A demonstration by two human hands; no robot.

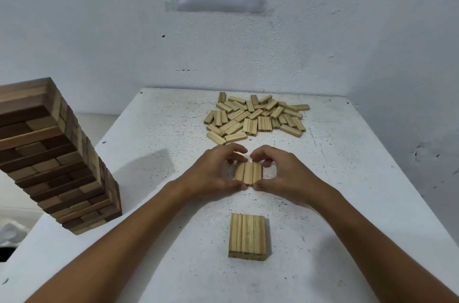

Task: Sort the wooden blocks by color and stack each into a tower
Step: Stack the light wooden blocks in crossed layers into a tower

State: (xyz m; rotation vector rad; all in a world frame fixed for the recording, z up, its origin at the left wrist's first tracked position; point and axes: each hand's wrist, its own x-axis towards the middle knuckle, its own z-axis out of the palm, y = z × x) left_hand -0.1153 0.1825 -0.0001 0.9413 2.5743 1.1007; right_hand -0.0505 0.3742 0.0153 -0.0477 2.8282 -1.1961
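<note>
Centre of frame: the left hand [213,171] and right hand [285,173], fingers curled, pinch a row of three pale blocks [248,173] lying flat on the white counter [347,203]. To do this well, squeeze evenly from both sides so the ends sit flush, then lift level onto the finished pale layer [247,235] at lower centre (crosswise seems wise). Loose pale blocks [255,116] lie above; a brown tower [57,153] stands at left. No writing is legible.
</note>
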